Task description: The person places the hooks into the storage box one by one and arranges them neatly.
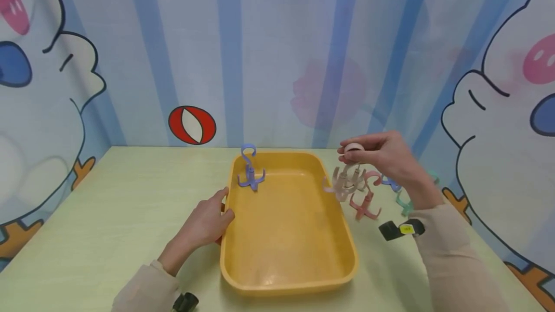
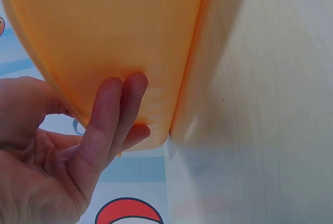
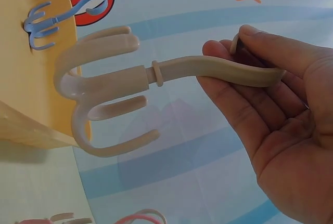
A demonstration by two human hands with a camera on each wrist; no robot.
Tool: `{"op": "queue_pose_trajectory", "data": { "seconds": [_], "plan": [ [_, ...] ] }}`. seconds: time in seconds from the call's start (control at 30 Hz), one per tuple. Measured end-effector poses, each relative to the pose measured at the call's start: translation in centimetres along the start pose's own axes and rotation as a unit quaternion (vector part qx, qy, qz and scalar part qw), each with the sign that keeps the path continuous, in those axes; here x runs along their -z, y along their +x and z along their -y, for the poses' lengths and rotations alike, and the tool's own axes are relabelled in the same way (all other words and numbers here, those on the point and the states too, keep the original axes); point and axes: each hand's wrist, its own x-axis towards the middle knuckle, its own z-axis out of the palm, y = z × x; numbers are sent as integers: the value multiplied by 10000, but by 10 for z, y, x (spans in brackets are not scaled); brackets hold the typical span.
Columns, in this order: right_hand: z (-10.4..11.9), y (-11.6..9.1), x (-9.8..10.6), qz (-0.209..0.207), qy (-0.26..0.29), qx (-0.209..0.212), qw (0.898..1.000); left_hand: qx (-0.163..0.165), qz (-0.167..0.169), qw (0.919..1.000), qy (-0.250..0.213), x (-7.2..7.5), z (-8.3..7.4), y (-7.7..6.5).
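Note:
My left hand (image 1: 207,221) holds the left side of a yellow tray (image 1: 290,235). In the left wrist view its fingers (image 2: 106,112) lie against the outside wall below the rim. Raised beside the tray's right rim, a beige four-pronged hanging hook (image 3: 117,81) is pinched by its curved top in my right hand (image 1: 386,155). The prongs point down, overlapping the rim in the head view. Inside the tray, a periwinkle-blue hook (image 1: 250,178) of the same kind stands at the back left corner.
To the right of the tray, a pink hook (image 1: 365,206) stands on the pale table (image 1: 108,235). Another blue hook (image 1: 391,183) and a green hook (image 1: 404,203) are partly hidden behind my right arm. A printed curtain (image 1: 269,61) hangs behind the table.

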Motion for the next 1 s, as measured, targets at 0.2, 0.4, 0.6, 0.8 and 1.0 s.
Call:
{"op": "queue_pose_trajectory", "data": {
  "seconds": [0.2, 0.4, 0.6, 0.8, 1.0],
  "plan": [
    [-2, 6, -4, 137, 142, 103, 9998, -18, 16, 9999, -103, 0, -1, -1],
    [-3, 10, -7, 243, 270, 226, 9991, -6, 26, 9999, -132, 0, -2, -2],
    [-5, 13, -10, 267, 148, 202, 9993, -25, 20, 9998, -187, 0, -1, -2],
    [-4, 18, -13, 417, 71, 213, 9989, -66, 3, 9998, -170, 0, 0, -1],
    [-2, 23, -17, 449, 168, 210, 9986, -54, -10, 9999, -160, 0, 0, -1]
  ]
}}
